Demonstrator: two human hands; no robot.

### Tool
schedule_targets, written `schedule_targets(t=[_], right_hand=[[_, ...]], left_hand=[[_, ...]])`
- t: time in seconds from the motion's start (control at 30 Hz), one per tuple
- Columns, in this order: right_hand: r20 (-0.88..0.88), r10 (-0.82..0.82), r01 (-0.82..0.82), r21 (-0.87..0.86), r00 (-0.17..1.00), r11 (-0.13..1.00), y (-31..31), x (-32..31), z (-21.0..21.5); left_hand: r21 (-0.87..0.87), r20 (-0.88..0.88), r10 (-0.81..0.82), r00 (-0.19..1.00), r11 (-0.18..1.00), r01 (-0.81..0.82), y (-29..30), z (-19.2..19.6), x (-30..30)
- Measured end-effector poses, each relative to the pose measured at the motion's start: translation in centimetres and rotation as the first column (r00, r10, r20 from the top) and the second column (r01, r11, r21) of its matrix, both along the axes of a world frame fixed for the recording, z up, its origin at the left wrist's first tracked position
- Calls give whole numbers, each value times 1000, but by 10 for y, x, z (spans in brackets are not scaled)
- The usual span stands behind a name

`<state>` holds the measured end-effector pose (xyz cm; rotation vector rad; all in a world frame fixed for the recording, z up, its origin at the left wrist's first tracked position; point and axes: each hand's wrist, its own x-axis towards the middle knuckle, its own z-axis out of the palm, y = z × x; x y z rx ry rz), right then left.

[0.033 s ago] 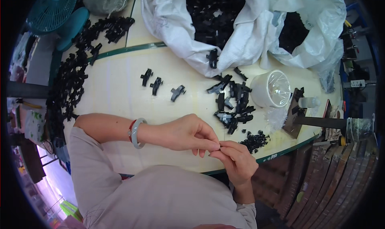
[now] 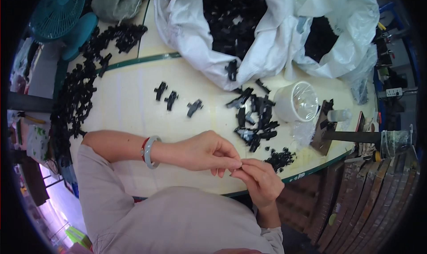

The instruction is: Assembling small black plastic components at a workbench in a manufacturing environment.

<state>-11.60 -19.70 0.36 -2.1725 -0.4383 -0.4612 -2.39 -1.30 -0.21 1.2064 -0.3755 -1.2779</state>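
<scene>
My left hand reaches in from the left, a pale bangle and a red band at its wrist. Its thumb and forefinger are pinched together against the fingertips of my right hand. A tiny dark speck shows where the tips meet, but the fingers hide what it is. Just beyond my right hand lies a heap of small black parts. Larger black plastic clips are piled farther back, some with grey faces. Three more clips lie apart on the table, past my left hand.
A white sack full of black parts stands at the back, beside a clear plastic bag. Right of the pile is a white tub with a plastic lining. Many black clips line the left edge, near a teal fan.
The whole view has shifted slightly, so the table things sit a little further left and mostly lower. Both hands keep the same pinch, fingertips together.
</scene>
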Motion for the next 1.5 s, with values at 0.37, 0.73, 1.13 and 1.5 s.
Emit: schedule_targets(t=[0.37,0.73,1.13,1.5], right_hand=[[-10,27,-27,14,1000,1000,-10,1,-5],[-5,-7,7,41,1000,999,-6,1,-2],[96,-220,222,-10,971,975,-39,11,9],[187,-347,381,-194,919,904,-98,54,21]], left_hand=[[119,244,-6,970,993,-24,-1,3,-5],[56,69,-15,997,998,11,2,0,3],[3,989,-75,-124,866,-500,-2,5,32],[96,972,-184,-146,877,-471,-9,-21,44]])
